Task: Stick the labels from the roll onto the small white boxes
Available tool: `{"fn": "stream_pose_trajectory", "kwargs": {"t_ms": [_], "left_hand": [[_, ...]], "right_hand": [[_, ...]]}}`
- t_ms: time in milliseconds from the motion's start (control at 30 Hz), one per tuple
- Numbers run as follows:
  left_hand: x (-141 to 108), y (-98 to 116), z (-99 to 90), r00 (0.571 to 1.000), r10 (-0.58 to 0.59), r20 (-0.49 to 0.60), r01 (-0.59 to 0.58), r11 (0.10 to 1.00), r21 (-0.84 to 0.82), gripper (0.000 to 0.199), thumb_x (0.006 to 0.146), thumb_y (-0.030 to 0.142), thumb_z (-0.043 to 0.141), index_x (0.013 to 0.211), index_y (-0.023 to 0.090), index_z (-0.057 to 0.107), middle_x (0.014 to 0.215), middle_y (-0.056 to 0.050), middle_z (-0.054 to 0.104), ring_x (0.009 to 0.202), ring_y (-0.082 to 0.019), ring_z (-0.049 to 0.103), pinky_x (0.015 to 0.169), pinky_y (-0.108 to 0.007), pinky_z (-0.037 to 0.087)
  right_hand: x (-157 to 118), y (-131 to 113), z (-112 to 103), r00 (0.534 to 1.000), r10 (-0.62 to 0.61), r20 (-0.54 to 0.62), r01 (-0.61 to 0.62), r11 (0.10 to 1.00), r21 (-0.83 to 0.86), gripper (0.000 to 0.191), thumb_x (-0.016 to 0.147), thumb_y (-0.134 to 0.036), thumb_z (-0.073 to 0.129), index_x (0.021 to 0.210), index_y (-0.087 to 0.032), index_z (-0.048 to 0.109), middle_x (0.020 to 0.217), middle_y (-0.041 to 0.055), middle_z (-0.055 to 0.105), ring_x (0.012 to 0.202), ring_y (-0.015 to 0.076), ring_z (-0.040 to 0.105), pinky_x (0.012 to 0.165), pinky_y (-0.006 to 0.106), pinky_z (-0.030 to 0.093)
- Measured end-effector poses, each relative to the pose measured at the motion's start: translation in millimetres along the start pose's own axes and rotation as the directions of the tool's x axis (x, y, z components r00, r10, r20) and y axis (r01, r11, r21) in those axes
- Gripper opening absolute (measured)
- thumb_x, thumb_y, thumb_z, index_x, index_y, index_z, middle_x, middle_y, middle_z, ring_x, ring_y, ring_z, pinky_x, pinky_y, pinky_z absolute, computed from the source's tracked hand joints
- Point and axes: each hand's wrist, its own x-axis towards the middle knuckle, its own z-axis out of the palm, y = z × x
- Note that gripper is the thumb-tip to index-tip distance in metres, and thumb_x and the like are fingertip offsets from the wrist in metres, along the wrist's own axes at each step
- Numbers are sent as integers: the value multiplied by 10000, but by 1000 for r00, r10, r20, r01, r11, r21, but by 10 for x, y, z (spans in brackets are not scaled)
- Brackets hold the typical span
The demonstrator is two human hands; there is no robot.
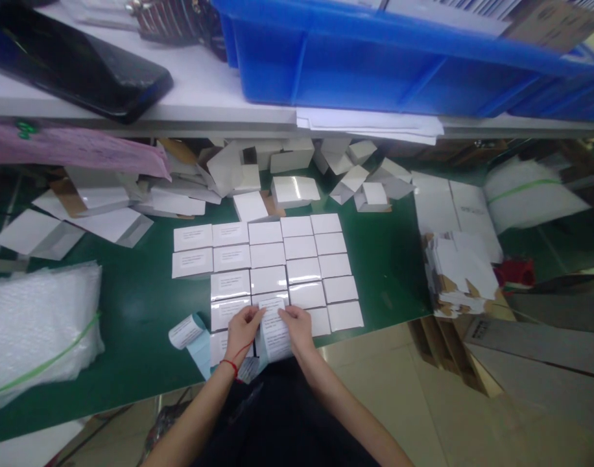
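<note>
Between my two hands is a strip of printed labels (274, 329) on pale blue backing, held over the small white boxes. My left hand (243, 332), a red string at its wrist, pinches the strip's left edge. Thumb and fingers of my right hand (297, 324) close on its right edge. Small white boxes (304, 270) lie flat in close rows on the green table; those on the left bear printed labels (231, 258), those on the right look plain. A curled end of the label strip (186, 332) rests left of my left hand.
White cartons, some open (294, 191), crowd the table's back under a shelf (204, 84) with a blue bin (350, 58) and a dark device (78, 61). Bubble wrap (39, 324) lies left. Flattened white cartons (460, 266) are stacked right.
</note>
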Motion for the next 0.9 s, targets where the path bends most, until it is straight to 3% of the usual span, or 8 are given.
{"fn": "stream_pose_trajectory", "kwargs": {"t_ms": [100, 200, 300, 367, 433, 533, 900], "left_hand": [[-101, 37, -29, 994, 58, -93, -55, 998, 44, 387, 769, 557, 606, 776, 171, 579, 711, -25, 591, 671, -199, 545, 655, -315, 434], [-221, 92, -49, 952, 286, -106, -265, 947, 182, 285, 880, 455, 554, 825, 175, 563, 801, -46, 575, 777, -221, 554, 742, -363, 459], [-307, 127, -27, 843, 536, 56, -525, 794, 308, 182, 975, 299, 459, 991, 168, 585, 979, -80, 594, 960, -231, 561, 879, -406, 486], [-332, 120, 15, 780, 595, 193, -623, 709, 331, 226, 991, 229, 435, 1173, 175, 557, 1161, -97, 585, 1110, -230, 538, 987, -429, 476], [-334, 87, 67, 730, 611, 306, -683, 640, 352, 336, 992, 194, 430, 1324, 183, 482, 1316, -104, 533, 1235, -232, 485, 1068, -451, 446], [-310, 13, 133, 695, 601, 396, -719, 580, 383, 447, 983, 170, 432, 1427, 163, 385, 1447, -118, 439, 1358, -242, 385, 1126, -480, 407], [-219, -33, 139, 672, 547, 499, -740, 526, 420, 540, 939, 140, 460, 1463, 114, 331, 1514, -132, 367, 1440, -231, 266, 1167, -475, 367]], "right_hand": [[21, 53, -1, 998, -40, -54, 36, 996, -78, 335, 672, -508, 727, 651, -177, 684, 650, 45, 630, 636, 271, 583, 532, 289, 425], [31, 78, -6, 995, -65, -69, 55, 989, -135, 333, 709, -504, 715, 637, -180, 685, 632, 40, 622, 622, 267, 577, 511, 283, 412], [32, 83, -6, 994, -83, -72, 70, 982, -175, 348, 734, -512, 695, 630, -179, 682, 619, 40, 618, 608, 262, 570, 507, 284, 407], [28, 75, -2, 991, -120, -62, 103, 968, -227, 362, 756, -519, 654, 635, -178, 680, 618, 39, 618, 603, 258, 569, 517, 286, 408], [21, 57, 4, 986, -156, -51, 136, 950, -280, 377, 771, -519, 594, 624, -180, 672, 608, 36, 612, 593, 252, 567, 525, 289, 403], [8, 14, 23, 984, -169, -53, 144, 937, -318, 398, 750, -523, 526, 585, -184, 654, 582, 36, 602, 574, 248, 562, 543, 301, 392], [-22, -73, 66, 981, -184, -59, 149, 914, -378, 411, 736, -526, 463, 550, -199, 628, 563, 37, 599, 550, 245, 549, 549, 307, 382]]}}
